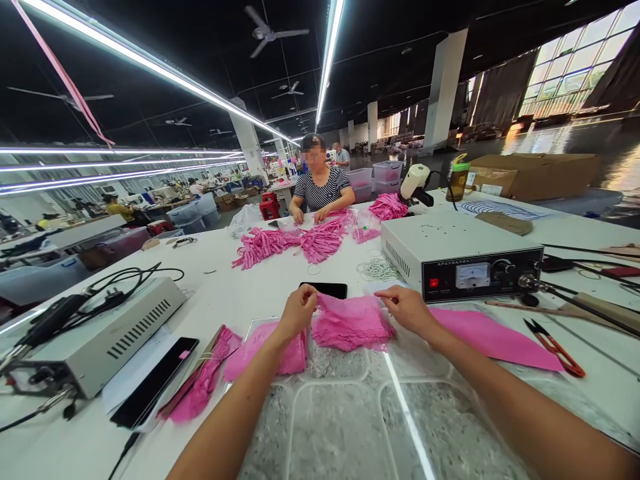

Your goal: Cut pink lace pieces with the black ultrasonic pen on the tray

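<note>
My left hand (299, 311) is closed in a pinch on the top left corner of a small stack of pink fabric pieces (350, 323). My right hand (407, 308) pinches the top right corner of the same stack. The stack rests on a clear plastic sheet (350, 413) laid over the white table (240, 287). Another pink stack (265, 350) lies just left of it, under my left forearm. A flat pink sheet (487, 337) lies to the right, beneath my right forearm.
A white machine with a dial (460, 257) stands right of centre, red snips (555, 347) near it. A second machine (107, 337), two phones (155, 380) (325, 290) and pink strips (200, 383) lie left. Across the table a person (321, 187) sorts pink pieces (295, 243).
</note>
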Demonstrator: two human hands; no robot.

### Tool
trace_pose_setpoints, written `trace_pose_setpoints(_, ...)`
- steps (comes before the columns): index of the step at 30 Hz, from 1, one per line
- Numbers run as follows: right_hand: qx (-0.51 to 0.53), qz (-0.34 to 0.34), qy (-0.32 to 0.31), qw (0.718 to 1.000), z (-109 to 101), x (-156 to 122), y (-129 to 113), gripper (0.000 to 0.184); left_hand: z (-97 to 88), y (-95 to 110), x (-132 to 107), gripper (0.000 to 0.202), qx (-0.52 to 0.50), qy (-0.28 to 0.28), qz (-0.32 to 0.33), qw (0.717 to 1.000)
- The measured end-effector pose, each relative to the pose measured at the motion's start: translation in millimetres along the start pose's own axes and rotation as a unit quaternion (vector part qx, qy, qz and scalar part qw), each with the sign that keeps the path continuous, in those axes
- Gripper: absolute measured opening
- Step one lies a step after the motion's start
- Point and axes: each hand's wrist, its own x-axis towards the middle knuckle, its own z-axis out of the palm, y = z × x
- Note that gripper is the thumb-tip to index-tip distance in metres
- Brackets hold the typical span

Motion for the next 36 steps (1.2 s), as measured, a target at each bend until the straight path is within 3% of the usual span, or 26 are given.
trace_pose_setpoints(3, 0.006, -0.009, 0.0, 1.0, -2, -2, -20, 0.023, -2.1, 13, 4, 0.023, 0.038, 0.012, 0.017, 0.999)
trace_pose_setpoints(9, 0.003, -0.031, 0.011, 0.999, 24, -7, -69, 0.033, -0.2, 49, 8, 0.023, 0.115, 0.019, 0.071, 0.991)
trace_pose_setpoints(12, 0.0, -0.028, 0.015, 0.999, 22, -1, -72, 0.024, -11.7, 65, 5, 0.019, 0.15, 0.025, 0.107, 0.983)
trace_pose_setpoints(15, 0.01, -0.063, -0.019, 0.998, 5, -13, -61, 0.018, -29.8, 72, -21, 0.01, 0.175, -0.011, 0.153, 0.973)
trace_pose_setpoints(19, 0.025, -0.114, -0.138, 0.984, -23, -67, -45, 0.028, -43.3, 63, -91, 0.013, 0.184, -0.147, 0.203, 0.95)
trace_pose_setpoints(23, 0.034, -0.114, -0.237, 0.964, -38, -121, -42, 0.027, -40.9, 47, -156, 0.015, 0.193, -0.246, 0.206, 0.927)
trace_pose_setpoints(26, 0.043, -0.095, -0.284, 0.953, -36, -135, -42, 0.024, -35.5, 37, -178, 0.02, 0.208, -0.247, 0.201, 0.925)
trace_pose_setpoints(31, 0.034, -0.041, -0.239, 0.969, -9, -117, -48, 0.017, -29.2, 17, -180, 0.034, 0.277, -0.213, 0.237, 0.907)
trace_pose_setpoints(36, 0.075, -0.029, -0.236, 0.968, 16, -97, -63, 0.01, -27.8, -1, -182, 0.03, 0.352, -0.155, 0.258, 0.886)
